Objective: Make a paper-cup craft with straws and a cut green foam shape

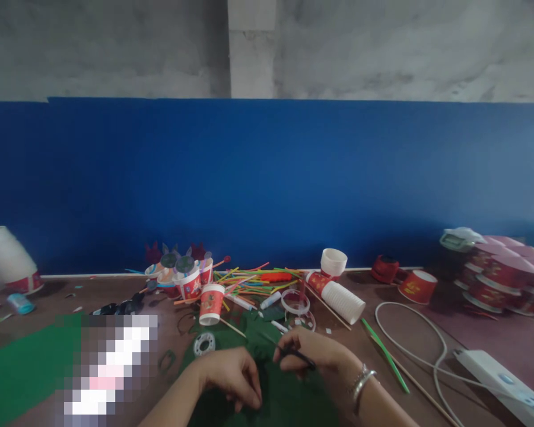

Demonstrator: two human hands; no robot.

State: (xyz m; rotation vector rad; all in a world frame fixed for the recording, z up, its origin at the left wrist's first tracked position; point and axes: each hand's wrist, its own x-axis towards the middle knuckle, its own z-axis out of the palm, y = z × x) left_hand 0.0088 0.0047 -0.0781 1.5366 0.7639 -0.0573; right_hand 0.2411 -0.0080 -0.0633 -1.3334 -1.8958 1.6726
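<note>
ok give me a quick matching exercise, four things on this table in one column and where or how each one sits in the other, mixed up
Things:
1. right hand
2. left hand
3. power strip
4. stack of white cups

Places or states:
a. lying on its side behind the hands
b. far right, by the white cable
c. holding a dark tool, probably scissors
d. pressing on the green sheet

Pairs: 1-c, 2-d, 3-b, 4-a
</note>
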